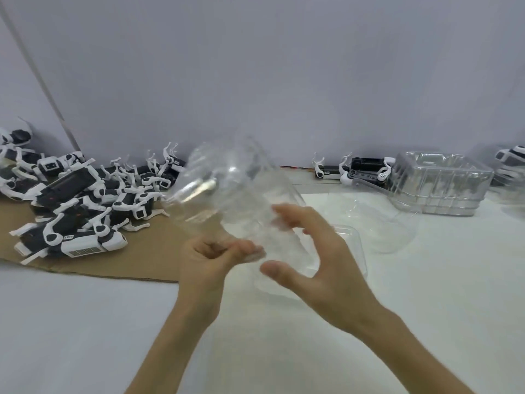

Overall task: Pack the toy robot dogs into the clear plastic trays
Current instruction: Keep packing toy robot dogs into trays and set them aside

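1. Clear plastic tray (235, 194): raised off the white table (426, 308), blurred; probably being readied for loading.
2. Left hand (211, 261): fingers pinched on the tray's lower edge.
3. Right hand (318, 260): spread wide, steadying its side; contact unclear.
4. Toy robot dogs (82, 203): heaped on cardboard (147, 260), left, unpacked.
5. Tray stack (437, 186): spare, far right.

toy dog pile (79, 200) blocks left; tray stack (437, 183) far right; near table (85, 336) free.

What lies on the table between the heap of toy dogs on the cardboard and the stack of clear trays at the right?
In the head view, the raised clear tray in both hands, plus loose clear trays on the table.
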